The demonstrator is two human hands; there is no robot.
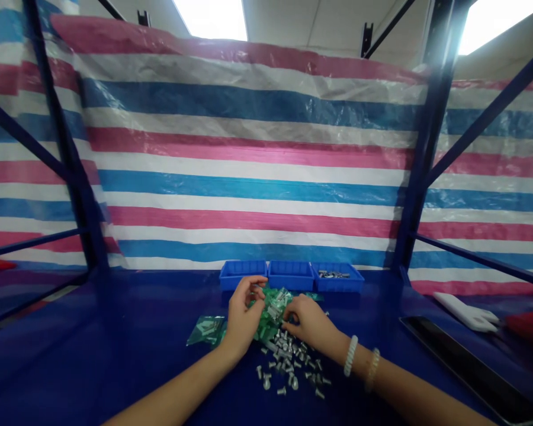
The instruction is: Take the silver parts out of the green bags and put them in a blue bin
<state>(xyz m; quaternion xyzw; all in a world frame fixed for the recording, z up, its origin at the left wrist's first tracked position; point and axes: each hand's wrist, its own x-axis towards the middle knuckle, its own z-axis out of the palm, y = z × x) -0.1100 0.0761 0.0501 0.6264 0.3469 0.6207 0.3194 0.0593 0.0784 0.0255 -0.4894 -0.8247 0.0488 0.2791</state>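
Silver screws (pixel 286 353) lie loose in a spread on the blue table (pixel 151 331). Behind them is a heap of green and clear plastic bags (pixel 270 310). My left hand (pixel 246 313) rests at the heap's left side, fingers curled and apart. On the right, my right hand (pixel 304 318) has its thumb and fingers pinched at the edge of the heap, above the screws; what lies between the fingertips is too small to make out. A flat green bag with small parts inside (pixel 206 329) lies left of my left hand.
Three blue bins stand behind the heap: left (pixel 243 270), middle (pixel 291 275) and right (pixel 337 284), the right one holding small metal parts. A long black panel (pixel 466 367), a white object (pixel 466 312) and a red object (pixel 530 325) lie at the right. Blue posts flank the table.
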